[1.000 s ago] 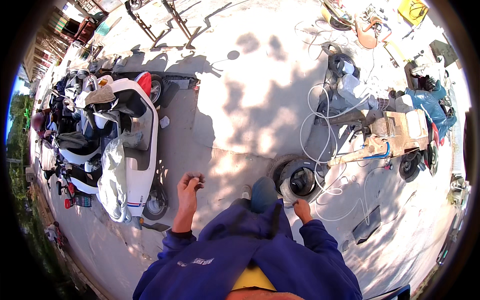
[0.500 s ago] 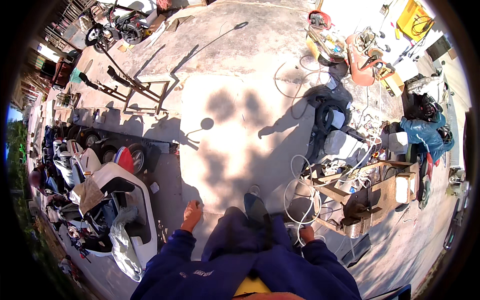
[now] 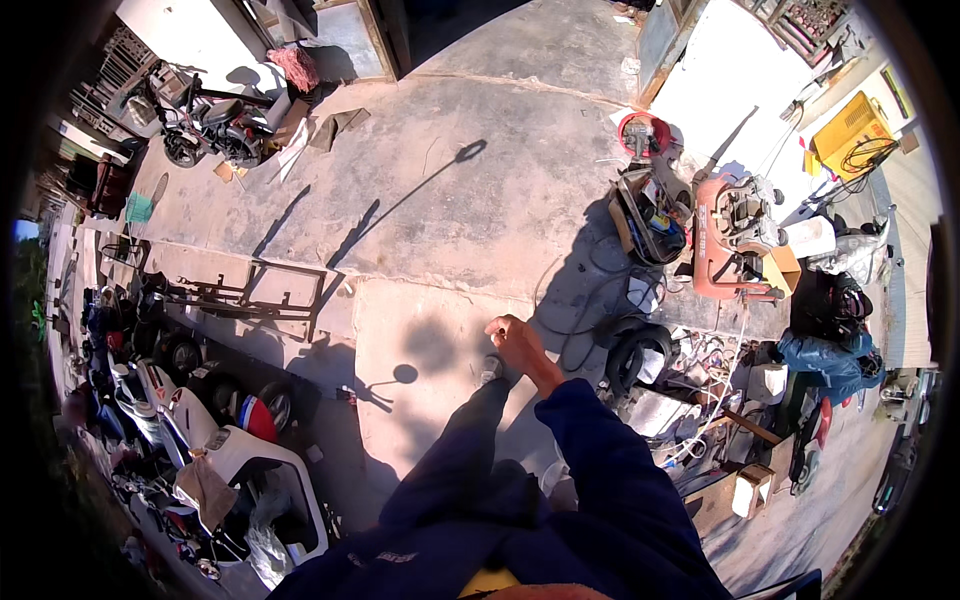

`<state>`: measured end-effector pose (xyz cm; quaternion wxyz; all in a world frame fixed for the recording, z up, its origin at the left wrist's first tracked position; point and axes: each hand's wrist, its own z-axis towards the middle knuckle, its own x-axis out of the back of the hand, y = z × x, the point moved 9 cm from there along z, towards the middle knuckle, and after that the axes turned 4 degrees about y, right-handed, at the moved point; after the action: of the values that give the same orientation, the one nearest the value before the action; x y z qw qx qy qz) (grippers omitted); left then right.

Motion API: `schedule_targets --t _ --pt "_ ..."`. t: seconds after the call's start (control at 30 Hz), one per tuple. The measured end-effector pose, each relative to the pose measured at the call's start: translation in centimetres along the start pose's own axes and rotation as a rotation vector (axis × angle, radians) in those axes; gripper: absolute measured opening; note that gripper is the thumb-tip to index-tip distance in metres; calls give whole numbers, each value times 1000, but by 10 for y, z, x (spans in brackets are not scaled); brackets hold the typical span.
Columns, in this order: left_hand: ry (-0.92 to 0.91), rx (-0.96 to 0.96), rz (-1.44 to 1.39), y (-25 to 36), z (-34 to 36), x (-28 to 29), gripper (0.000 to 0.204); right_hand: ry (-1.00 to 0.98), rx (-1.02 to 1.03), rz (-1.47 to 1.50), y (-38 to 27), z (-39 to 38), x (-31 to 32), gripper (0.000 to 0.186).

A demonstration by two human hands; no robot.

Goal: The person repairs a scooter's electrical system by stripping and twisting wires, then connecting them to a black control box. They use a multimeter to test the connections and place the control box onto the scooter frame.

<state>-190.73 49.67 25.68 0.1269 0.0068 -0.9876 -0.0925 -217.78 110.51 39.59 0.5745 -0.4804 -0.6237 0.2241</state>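
Observation:
My right hand (image 3: 524,352) is raised in front of me, its forearm in a dark blue sleeve (image 3: 600,440). The fingers are loosely bent with their tips a little apart, and I see nothing held in them. Below the hand is sunlit concrete floor (image 3: 450,300), close to my forward foot (image 3: 491,369). The hand touches nothing. The nearest object on the right is a black tyre (image 3: 625,362), some way off. My left hand is out of sight.
On the left stand a white scooter body (image 3: 270,450), small wheels (image 3: 278,402) and a metal frame (image 3: 250,304). A motorbike (image 3: 215,128) is parked far left. To the right are a red-orange air compressor (image 3: 715,240), a toolbox (image 3: 645,215), hoses, a wooden box (image 3: 715,500) and scattered parts.
I have stepped forward, and the view has moved toward the doorway. My right hand has swung up and forward from beside the white hose. My left hand has left the view.

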Motion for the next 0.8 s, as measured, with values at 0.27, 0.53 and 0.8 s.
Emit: schedule_targets --t 0.27,0.53,0.8 --pt "745 -482 -135 400 107 535 23 -181 -496 -776 287 -258 110 25" --pt "660 -673 -169 698 72 760 20 50 -1143 189 192 -261 147 31" --pt "597 -855 231 576 144 737 17 312 -815 758 66 63 281 20"
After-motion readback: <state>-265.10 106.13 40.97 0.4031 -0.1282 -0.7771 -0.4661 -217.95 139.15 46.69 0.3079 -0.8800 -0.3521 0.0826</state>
